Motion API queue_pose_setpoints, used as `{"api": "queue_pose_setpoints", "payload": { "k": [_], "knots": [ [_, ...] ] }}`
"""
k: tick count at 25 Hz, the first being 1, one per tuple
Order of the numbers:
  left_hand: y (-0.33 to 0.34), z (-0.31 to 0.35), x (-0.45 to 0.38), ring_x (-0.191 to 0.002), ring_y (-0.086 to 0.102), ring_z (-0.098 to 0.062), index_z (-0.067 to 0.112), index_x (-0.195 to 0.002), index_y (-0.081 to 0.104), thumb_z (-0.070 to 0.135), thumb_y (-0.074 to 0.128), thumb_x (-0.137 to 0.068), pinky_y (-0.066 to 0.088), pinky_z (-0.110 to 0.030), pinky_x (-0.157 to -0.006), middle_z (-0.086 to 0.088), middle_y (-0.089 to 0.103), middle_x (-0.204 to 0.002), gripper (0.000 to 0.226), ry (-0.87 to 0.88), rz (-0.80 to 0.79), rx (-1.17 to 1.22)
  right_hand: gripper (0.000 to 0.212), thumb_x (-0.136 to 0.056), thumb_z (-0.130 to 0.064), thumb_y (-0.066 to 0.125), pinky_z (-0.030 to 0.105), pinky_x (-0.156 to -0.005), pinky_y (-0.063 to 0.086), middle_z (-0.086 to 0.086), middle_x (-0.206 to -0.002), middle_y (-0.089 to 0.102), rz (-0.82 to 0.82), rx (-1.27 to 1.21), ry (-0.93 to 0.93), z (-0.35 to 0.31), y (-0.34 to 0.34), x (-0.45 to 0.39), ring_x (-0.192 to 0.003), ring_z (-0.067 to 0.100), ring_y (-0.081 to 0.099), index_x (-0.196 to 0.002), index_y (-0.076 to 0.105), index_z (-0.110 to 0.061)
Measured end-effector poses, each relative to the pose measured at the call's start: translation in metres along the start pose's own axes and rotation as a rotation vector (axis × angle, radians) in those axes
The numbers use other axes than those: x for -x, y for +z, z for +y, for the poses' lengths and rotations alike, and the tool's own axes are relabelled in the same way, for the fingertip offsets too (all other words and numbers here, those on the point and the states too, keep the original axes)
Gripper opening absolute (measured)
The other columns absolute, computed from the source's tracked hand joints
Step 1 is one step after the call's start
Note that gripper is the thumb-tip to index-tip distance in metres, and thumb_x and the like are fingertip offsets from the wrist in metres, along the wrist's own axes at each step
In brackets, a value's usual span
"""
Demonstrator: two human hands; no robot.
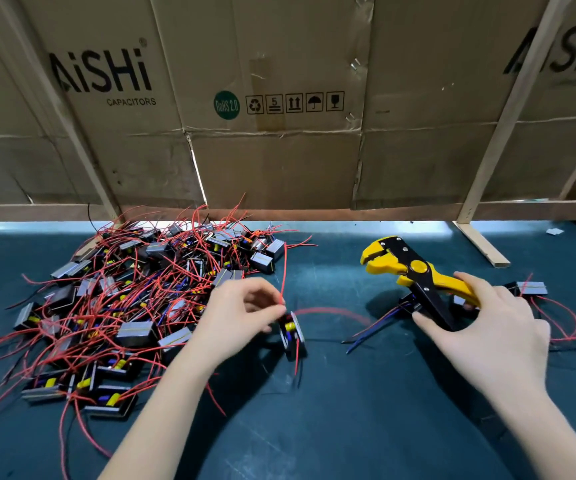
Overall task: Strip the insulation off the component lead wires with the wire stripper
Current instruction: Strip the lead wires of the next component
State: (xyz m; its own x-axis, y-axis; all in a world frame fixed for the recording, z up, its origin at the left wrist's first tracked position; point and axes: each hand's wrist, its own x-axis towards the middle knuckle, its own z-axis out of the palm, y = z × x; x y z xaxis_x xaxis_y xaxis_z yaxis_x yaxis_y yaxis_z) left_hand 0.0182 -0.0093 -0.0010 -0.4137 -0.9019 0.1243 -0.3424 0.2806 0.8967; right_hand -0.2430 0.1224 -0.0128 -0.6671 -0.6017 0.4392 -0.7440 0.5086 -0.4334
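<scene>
— Flattened cardboard boxes (279,98) are stood up as a wall behind a dark green bench mat (366,410). How much stripping can be judged as finished?

— Little, it would seem. A large tangled pile of components (134,299) with red lead wires is heaped at the left, while only a few components (532,289) are laid at the right, partly hidden by the hand.

— And what is being worked now?

— One component (291,332) is pinched by the left hand (241,313) just beside the pile, its red lead wire (328,311) trailing toward the tool. The wire stripper (414,275) is gripped by the right hand (487,330), jaws lifted and nothing seen between them. No wire has been inserted yet.
</scene>
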Motion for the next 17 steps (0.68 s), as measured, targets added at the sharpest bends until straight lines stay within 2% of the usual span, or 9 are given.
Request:
{"api": "queue_pose_setpoints", "payload": {
  "k": [1, 3, 5, 6, 8, 10, 12, 14, 17],
  "knots": [
    [0.005, -0.004, 0.000, -0.067, 0.067, -0.017, 0.009, -0.080, 0.069, -0.002, 0.071, -0.084, 0.061, -0.033, -0.061, -0.014, 0.072, -0.079, 0.011, -0.044, -0.026, -0.052, 0.073, -0.062, -0.057, 0.081, 0.041, -0.080, 0.036, 0.002, -0.095, 0.062, -0.015, 0.005, 0.005, 0.001, 0.000, 0.001, -0.101, 0.033, 0.054, -0.126, 0.062, -0.025],
    [0.007, -0.007, -0.001, -0.067, 0.069, -0.017, 0.012, -0.079, 0.069, -0.001, 0.068, -0.085, 0.062, -0.035, -0.065, -0.014, 0.072, -0.079, 0.015, -0.061, 0.020, -0.060, 0.074, -0.062, -0.057, 0.080, 0.041, -0.081, 0.036, 0.002, -0.095, 0.062, -0.034, 0.006, 0.016, 0.002, 0.000, 0.001, -0.102, 0.032, 0.054, -0.127, 0.061, -0.025],
    [0.000, -0.008, -0.002, -0.072, 0.069, -0.012, 0.017, -0.081, 0.070, 0.000, 0.069, -0.084, 0.058, -0.030, -0.073, 0.000, 0.073, -0.079, 0.018, 0.091, 0.103, -0.145, 0.073, -0.062, -0.056, 0.081, 0.041, -0.080, 0.036, 0.002, -0.093, 0.062, -0.017, -0.010, 0.019, 0.002, 0.000, 0.001, -0.100, 0.032, 0.054, -0.126, 0.062, -0.025],
    [-0.005, -0.006, -0.002, -0.077, 0.068, -0.008, 0.020, -0.084, 0.072, 0.001, 0.071, -0.083, 0.054, -0.025, -0.076, 0.007, 0.073, -0.081, 0.019, 0.197, 0.090, -0.202, 0.073, -0.062, -0.056, 0.082, 0.041, -0.080, 0.035, 0.001, -0.092, 0.061, -0.005, -0.014, 0.018, 0.002, 0.000, 0.001, -0.100, 0.033, 0.054, -0.125, 0.062, -0.025],
    [-0.009, -0.002, 0.002, -0.092, 0.067, -0.007, 0.026, -0.093, 0.075, 0.004, 0.073, -0.082, 0.049, -0.020, -0.081, 0.016, 0.073, -0.091, 0.025, 0.354, -0.083, -0.261, 0.073, -0.062, -0.056, 0.081, 0.040, -0.079, 0.035, 0.000, -0.090, 0.060, 0.003, -0.026, 0.014, 0.001, 0.000, 0.001, -0.099, 0.032, 0.055, -0.125, 0.062, -0.025],
    [-0.005, -0.001, 0.005, -0.098, 0.066, -0.007, 0.027, -0.099, 0.077, 0.006, 0.075, -0.081, 0.049, -0.021, -0.085, 0.016, 0.073, -0.099, 0.028, 0.387, -0.307, -0.291, 0.074, -0.062, -0.056, 0.081, 0.041, -0.079, 0.035, 0.000, -0.089, 0.060, 0.005, -0.031, -0.004, 0.001, 0.001, 0.002, -0.097, 0.032, 0.055, -0.126, 0.061, -0.025],
    [0.004, -0.003, 0.006, -0.097, 0.067, -0.002, 0.025, -0.097, 0.079, 0.008, 0.077, -0.080, 0.051, -0.023, -0.088, 0.013, 0.075, -0.099, 0.024, 0.396, -0.402, -0.335, 0.075, -0.061, -0.056, 0.082, 0.041, -0.079, 0.035, -0.001, -0.087, 0.060, -0.002, -0.035, -0.028, 0.001, 0.002, 0.003, -0.096, 0.031, 0.056, -0.127, 0.060, -0.026],
    [0.013, -0.006, 0.004, -0.092, 0.067, 0.001, 0.026, -0.094, 0.081, 0.016, 0.078, -0.081, 0.051, -0.028, -0.088, 0.013, 0.076, -0.095, 0.016, 0.425, -0.348, -0.429, 0.075, -0.061, -0.055, 0.082, 0.041, -0.079, 0.035, -0.002, -0.086, 0.061, -0.007, -0.037, -0.053, 0.000, 0.003, 0.004, -0.095, 0.030, 0.057, -0.126, 0.061, -0.026],
    [0.025, -0.006, 0.005, -0.088, 0.066, -0.006, 0.031, -0.099, 0.078, 0.033, 0.071, -0.088, 0.050, -0.033, -0.083, 0.012, 0.075, -0.090, 0.013, 0.432, -0.242, -0.549, 0.072, -0.060, -0.056, 0.082, 0.041, -0.078, 0.035, 0.000, -0.087, 0.061, -0.015, -0.011, -0.090, 0.000, 0.006, 0.006, -0.092, 0.032, 0.056, -0.123, 0.062, -0.026]
  ]
}}
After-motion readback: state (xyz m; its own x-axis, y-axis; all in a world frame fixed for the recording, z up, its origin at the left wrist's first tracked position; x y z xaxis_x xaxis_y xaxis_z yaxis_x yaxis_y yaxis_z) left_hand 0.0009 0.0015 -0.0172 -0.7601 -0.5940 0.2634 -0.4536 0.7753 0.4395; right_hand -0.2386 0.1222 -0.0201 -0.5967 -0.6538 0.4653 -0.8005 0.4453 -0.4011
